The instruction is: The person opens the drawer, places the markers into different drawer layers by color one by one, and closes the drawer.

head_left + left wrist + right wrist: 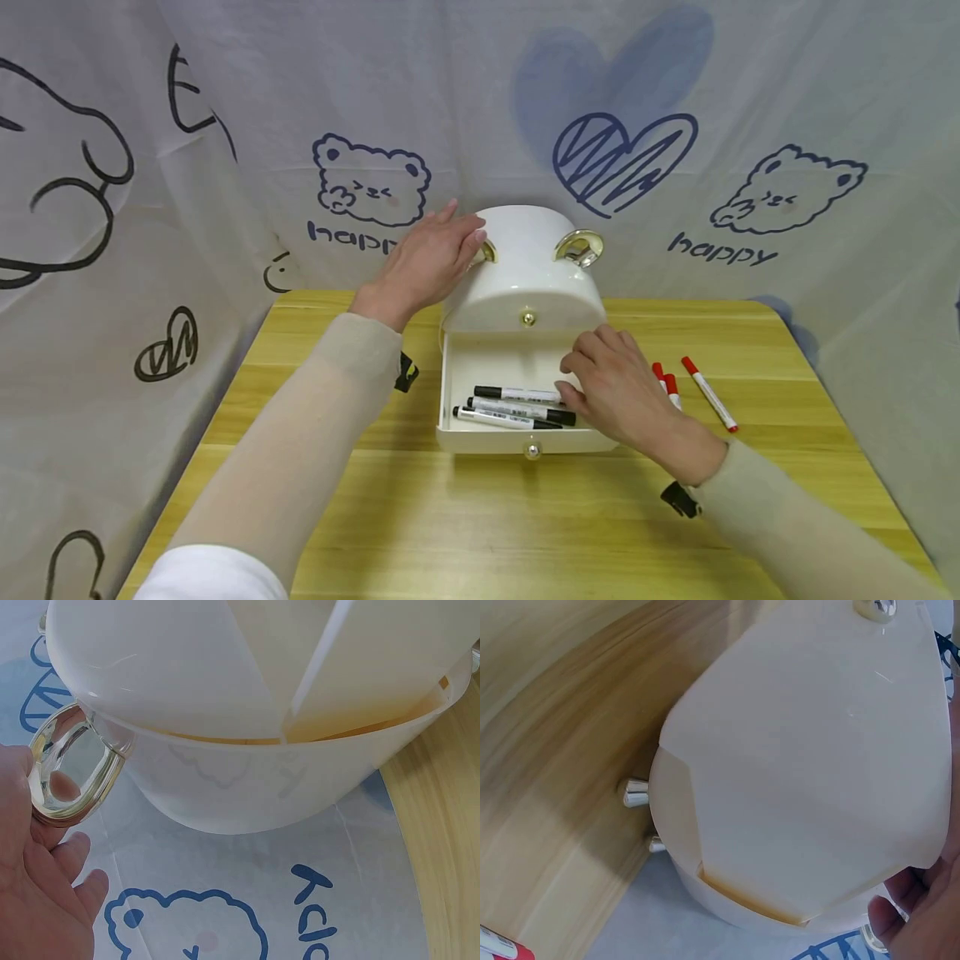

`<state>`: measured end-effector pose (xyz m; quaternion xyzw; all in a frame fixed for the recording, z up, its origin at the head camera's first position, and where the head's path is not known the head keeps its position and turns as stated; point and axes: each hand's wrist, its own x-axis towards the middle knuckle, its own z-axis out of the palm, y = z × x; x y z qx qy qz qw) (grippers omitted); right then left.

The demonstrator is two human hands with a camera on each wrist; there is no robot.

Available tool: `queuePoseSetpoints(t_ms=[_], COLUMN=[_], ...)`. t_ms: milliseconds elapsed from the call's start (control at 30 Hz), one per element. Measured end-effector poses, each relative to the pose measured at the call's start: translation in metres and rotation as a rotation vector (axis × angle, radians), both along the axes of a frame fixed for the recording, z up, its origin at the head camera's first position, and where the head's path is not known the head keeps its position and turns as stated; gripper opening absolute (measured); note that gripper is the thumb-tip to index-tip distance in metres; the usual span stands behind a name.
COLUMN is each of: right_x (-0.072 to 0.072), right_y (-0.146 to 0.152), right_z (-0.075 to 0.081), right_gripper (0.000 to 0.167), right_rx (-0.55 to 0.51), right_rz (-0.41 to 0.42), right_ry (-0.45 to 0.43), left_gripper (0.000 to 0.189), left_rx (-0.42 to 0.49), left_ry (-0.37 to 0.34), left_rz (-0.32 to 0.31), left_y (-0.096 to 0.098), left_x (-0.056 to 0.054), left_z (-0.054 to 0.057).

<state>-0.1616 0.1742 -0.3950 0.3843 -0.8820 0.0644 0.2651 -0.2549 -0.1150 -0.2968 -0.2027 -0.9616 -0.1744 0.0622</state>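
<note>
A white rounded box (525, 250) with gold ear-like rings stands on the table, its lower drawer (487, 354) pulled out. Several black-capped markers (517, 410) lie near the drawer's front. My left hand (427, 262) holds the box's left gold ring (112, 776), with two fingers showing below it in the left wrist view. Over the drawer's right side is my right hand (626, 387), fingers loosely bent and no marker showing in them. In the right wrist view, its fingertips (885, 919) appear beside the white box, and much of the hand is out of frame.
Red-capped markers lie on the table right of the drawer, including a separate marker (709, 394) farther right. The right gold ring (592, 250) sticks out from the box. Behind the wooden table (480, 533) hangs a printed curtain (465, 108).
</note>
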Motion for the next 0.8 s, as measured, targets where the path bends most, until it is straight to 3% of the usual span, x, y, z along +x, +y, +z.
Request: queuePoseSetpoints(t_ms=[133, 300, 433, 533, 800], right_x=[0.005, 0.02, 0.035, 0.045, 0.063], right_y=[-0.001, -0.006, -0.014, -0.019, -0.027], right_z=[-0.003, -0.008, -0.016, -0.024, -0.048], right_gripper=[0.024, 0.033, 0.046, 0.046, 0.039], right_rx=[-0.072, -0.201, -0.305, -0.346, -0.322], right_rz=[-0.037, -0.055, 0.002, 0.049, 0.15], right_ry=[0.055, 0.108, 0.178, 0.239, 0.376], left_gripper=[0.054, 0.054, 0.054, 0.054, 0.054], left_rx=[0.0, -0.002, -0.002, 0.001, 0.011], left_ry=[-0.001, -0.006, -0.012, -0.013, 0.0], left_rz=[0.005, 0.008, 0.013, 0.013, 0.009], left_y=[0.001, 0.001, 0.0, 0.0, 0.0], left_x=[0.0, -0.001, -0.001, -0.001, 0.0], left_z=[0.0, 0.0, 0.0, 0.0, -0.002])
